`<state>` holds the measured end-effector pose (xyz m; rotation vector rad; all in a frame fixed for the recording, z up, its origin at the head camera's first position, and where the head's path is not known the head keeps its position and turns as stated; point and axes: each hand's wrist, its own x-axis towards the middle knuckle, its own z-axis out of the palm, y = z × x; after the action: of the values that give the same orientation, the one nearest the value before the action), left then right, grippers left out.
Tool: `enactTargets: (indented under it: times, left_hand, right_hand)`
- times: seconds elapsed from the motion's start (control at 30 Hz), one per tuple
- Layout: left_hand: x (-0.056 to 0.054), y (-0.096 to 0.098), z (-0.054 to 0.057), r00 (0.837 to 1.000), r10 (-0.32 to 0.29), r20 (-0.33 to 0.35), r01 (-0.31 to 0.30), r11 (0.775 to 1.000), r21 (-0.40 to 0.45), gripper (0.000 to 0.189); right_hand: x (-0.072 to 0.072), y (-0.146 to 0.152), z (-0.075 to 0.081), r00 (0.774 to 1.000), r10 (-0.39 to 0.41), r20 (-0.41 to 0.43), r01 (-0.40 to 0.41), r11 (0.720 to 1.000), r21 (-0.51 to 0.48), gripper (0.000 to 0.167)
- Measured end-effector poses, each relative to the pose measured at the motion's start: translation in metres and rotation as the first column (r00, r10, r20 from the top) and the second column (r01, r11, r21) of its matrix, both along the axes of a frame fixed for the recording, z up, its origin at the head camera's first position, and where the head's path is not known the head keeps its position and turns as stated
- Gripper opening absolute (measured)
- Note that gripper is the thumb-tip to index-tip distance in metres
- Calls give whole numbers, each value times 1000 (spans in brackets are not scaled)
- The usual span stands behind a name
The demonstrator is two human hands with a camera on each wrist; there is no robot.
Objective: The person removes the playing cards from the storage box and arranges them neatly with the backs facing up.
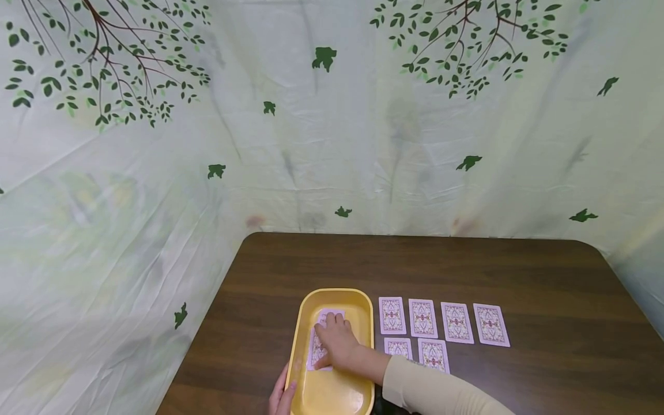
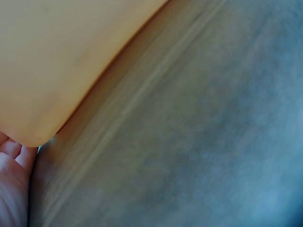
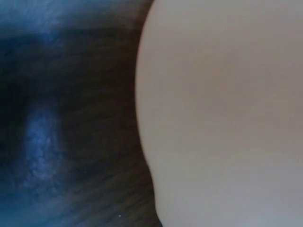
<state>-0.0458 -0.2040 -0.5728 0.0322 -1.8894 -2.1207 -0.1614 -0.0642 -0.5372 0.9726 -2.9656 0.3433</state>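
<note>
A yellow tray (image 1: 367, 346) stands at the front of the table. Inside it lies a purple-patterned playing card (image 1: 317, 346), face down, partly covered by my right hand (image 1: 339, 344). The fingers of that hand reach the card's far edge while the thumb is at its near edge, spanning it lengthwise. With my left hand (image 1: 282, 396) I grip the tray's left rim, thumb on the upper side. In the left wrist view, part of the left hand (image 2: 13, 177) shows under the tray's blurred corner (image 2: 61, 71). The right wrist view is mostly a pale, blurred surface.
Right of the tray, several playing cards (image 1: 422, 318) lie face down in two rows on the dark wooden table (image 1: 441, 265). My right sleeve (image 1: 436, 387) crosses the near row and hides part of it. A leaf-printed cloth (image 1: 363, 144) hangs behind the table.
</note>
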Motion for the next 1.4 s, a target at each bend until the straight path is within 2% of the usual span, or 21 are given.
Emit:
enactTargets:
  times: [0.17,0.4,0.67,1.0,1.27,1.4]
  left_hand:
    - [0,0,1,1000,-4,-10,4,1000,7,48]
    - [-1,-2,0,999,-38,-38,38,999,6,50]
    - [-1,-1,0,996,-53,-74,55,998,17,54]
    - [-2,-1,-1,995,-52,-89,54,998,28,55]
    - [-1,0,-1,998,-32,-50,33,999,16,52]
    - [-1,0,-1,998,-29,-55,30,1000,6,51]
  right_hand:
    - [-1,0,-1,1000,-12,5,12,999,-35,74]
    - [0,-1,1,999,-32,18,33,998,-56,72]
    - [1,-2,4,997,-43,-66,43,999,5,71]
    - [0,-2,3,986,23,-168,-19,999,29,66]
    - [0,-4,2,985,10,-170,4,997,81,77]
    - [2,-6,3,979,3,-204,20,994,110,85]
